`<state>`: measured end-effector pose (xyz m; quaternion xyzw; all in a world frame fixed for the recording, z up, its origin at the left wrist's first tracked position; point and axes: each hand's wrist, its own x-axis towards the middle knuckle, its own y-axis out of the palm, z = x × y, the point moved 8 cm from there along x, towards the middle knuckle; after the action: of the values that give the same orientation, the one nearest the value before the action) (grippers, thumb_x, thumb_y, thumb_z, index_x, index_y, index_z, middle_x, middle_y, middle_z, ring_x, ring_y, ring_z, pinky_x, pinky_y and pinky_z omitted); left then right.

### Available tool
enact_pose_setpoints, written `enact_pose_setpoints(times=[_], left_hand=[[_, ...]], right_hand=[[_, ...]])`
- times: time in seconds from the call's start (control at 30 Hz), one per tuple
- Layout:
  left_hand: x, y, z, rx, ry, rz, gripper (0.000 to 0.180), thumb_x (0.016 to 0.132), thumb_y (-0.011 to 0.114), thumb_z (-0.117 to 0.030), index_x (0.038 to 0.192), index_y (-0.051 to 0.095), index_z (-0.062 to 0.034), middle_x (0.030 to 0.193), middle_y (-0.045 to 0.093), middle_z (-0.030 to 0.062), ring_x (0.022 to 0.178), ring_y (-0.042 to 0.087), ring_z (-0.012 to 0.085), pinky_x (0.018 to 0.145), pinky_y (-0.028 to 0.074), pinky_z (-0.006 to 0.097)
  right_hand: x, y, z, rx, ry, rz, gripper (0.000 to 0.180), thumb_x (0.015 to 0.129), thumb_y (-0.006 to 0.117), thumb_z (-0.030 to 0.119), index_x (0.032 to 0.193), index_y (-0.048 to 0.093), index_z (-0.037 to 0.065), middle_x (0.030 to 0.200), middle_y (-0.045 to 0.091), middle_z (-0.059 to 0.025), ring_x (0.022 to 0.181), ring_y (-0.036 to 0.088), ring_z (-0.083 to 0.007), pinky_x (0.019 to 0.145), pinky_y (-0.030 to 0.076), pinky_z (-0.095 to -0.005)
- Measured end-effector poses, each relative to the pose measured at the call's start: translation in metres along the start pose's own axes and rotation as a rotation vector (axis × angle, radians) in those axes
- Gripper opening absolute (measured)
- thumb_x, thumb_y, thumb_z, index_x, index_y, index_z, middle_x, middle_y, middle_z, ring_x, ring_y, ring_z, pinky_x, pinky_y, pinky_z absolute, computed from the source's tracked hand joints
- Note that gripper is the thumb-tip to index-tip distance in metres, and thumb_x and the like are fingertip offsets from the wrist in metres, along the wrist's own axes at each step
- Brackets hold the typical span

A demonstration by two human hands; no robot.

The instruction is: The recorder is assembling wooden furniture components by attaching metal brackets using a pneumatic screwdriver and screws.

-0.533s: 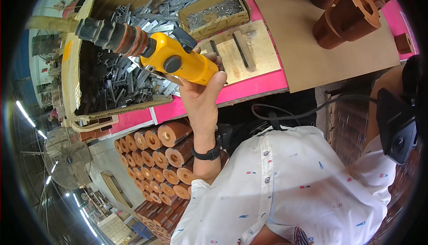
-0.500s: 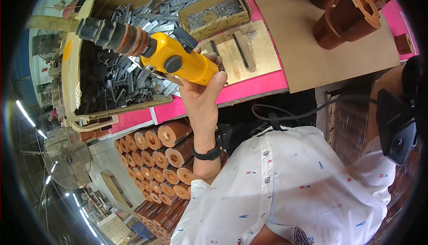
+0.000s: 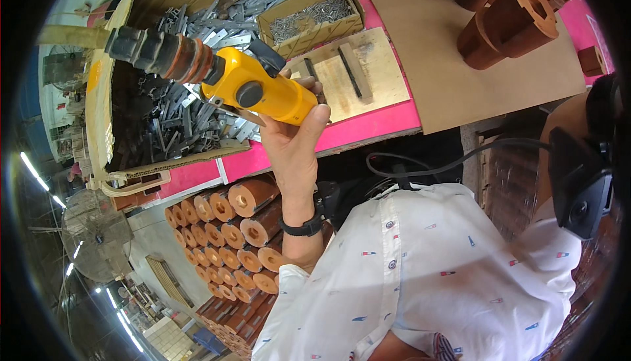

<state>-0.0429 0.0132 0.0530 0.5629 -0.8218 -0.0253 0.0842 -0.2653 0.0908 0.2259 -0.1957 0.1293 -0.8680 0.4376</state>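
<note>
My left hand [image 3: 296, 144] is closed around a yellow air tool [image 3: 279, 95], with fingers behind its body and the thumb along its end. A black and reddish-brown coupling [image 3: 161, 55] joins the tool to a pale hose [image 3: 69, 35] at the left. The tool is held tilted above the near edge of the pink-topped table. Beyond it lies a wooden board [image 3: 388, 75] with a dark-edged strip [image 3: 351, 72] on it. At the right rim only part of my right arm shows; the right hand is out of sight.
A cardboard box [image 3: 98, 118] of loose metal strips [image 3: 177, 121] stands at the left. A smaller box [image 3: 355, 22] holds small metal pieces. Brown cylindrical parts [image 3: 506, 25] stand on a brown sheet [image 3: 486, 101] at the right. Similar cylinders [image 3: 243, 200] are stacked below the table.
The view has shifted slightly, so the table and boxes sit a little further left and up. My left hand keeps the same grip on the air tool.
</note>
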Motion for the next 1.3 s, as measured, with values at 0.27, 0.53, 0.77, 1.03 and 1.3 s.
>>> enact_pose_setpoints(times=[0.27, 0.53, 0.77, 1.03, 1.3], left_hand=[[0.013, -0.014, 0.007, -0.087, -0.015, 0.018, 0.057, 0.081, 0.068, 0.003, 0.13, 0.04, -0.0042, 0.117, 0.057, 0.0082, 0.109, 0.056, 0.0175, 0.091, 0.047, 0.03], [0.014, -0.006, 0.003, -0.047, 0.012, 0.027, 0.05, 0.083, 0.067, -0.001, 0.126, 0.042, -0.0021, 0.117, 0.055, 0.0079, 0.108, 0.055, 0.0172, 0.092, 0.045, 0.032], [0.007, 0.018, 0.003, 0.418, 0.127, 0.148, 0.031, 0.079, 0.066, -0.002, 0.108, 0.055, 0.0039, 0.11, 0.059, 0.017, 0.101, 0.058, 0.0334, 0.086, 0.044, 0.035], [0.002, 0.044, 0.024, 0.123, 0.004, 0.293, 0.054, 0.083, 0.062, 0.005, 0.129, 0.036, 0.0, 0.124, 0.051, 0.0154, 0.117, 0.052, 0.0228, 0.095, 0.045, 0.034], [0.016, 0.057, 0.031, -0.384, -0.064, 0.208, 0.063, 0.087, 0.06, -0.001, 0.139, 0.025, -0.0037, 0.133, 0.046, 0.0155, 0.12, 0.05, 0.0214, 0.096, 0.046, 0.034]], right_hand=[[-0.001, 0.031, 0.032, -0.274, -0.03, -0.054, 0.042, 0.047, 0.07, -0.013, 0.085, 0.062, 0.001, 0.08, 0.057, -0.0051, 0.071, 0.054, -0.0145, 0.059, 0.045, -0.023], [-0.029, 0.148, -0.046, 0.272, -0.466, 0.336, 0.067, 0.079, 0.074, 0.019, 0.134, 0.041, -0.001, 0.127, 0.047, -0.0141, 0.117, 0.049, -0.0241, 0.099, 0.039, -0.0339], [-0.022, 0.16, -0.052, 0.354, -0.323, 0.413, 0.065, 0.071, 0.077, 0.017, 0.125, 0.046, 0.001, 0.109, 0.051, -0.0133, 0.101, 0.052, -0.0272, 0.089, 0.043, -0.0366], [-0.019, 0.134, -0.08, 0.434, -0.2, 0.448, 0.051, 0.07, 0.074, 0.02, 0.112, 0.051, 0.0, 0.104, 0.053, -0.0158, 0.095, 0.056, -0.0291, 0.083, 0.044, -0.0376], [-0.022, 0.097, -0.095, 0.543, -0.201, 0.432, 0.047, 0.07, 0.075, 0.019, 0.107, 0.053, 0.0, 0.085, 0.061, -0.0109, 0.077, 0.061, -0.0245, 0.073, 0.048, -0.0338]])
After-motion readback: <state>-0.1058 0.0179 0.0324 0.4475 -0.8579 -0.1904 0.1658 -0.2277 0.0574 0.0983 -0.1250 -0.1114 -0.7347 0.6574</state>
